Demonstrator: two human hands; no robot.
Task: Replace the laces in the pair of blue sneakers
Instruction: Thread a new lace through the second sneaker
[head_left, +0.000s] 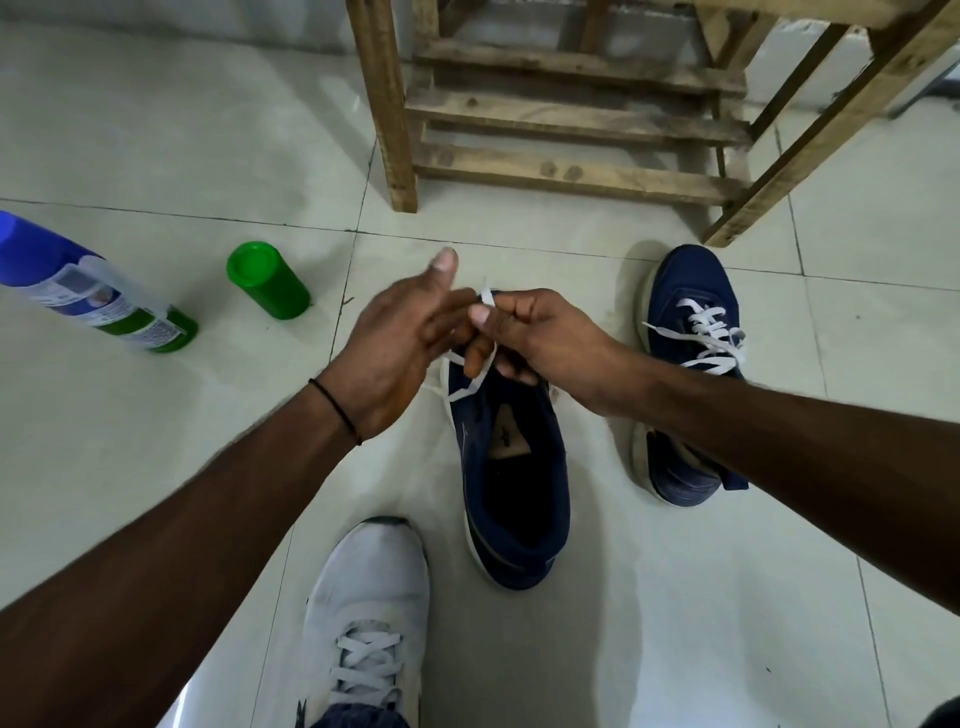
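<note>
A blue sneaker (511, 483) stands on the tiled floor in the middle, its heel towards me and its front hidden under my hands. My right hand (540, 332) pinches a white lace (485, 299) above the shoe's front; the lace runs down to the eyelets (462, 392). My left hand (400, 338) sits beside it with the thumb up, its fingers reaching under my right hand; whether they hold the lace is hidden. The second blue sneaker (685, 332) lies to the right, white laces (711, 338) threaded and loose, partly under my right forearm.
A wooden pallet rack (571, 119) stands just behind the shoes. A green cap (265, 280) and a blue-and-green spray can (93, 291) lie on the floor at left. My foot in a white sneaker (369, 613) is at the bottom.
</note>
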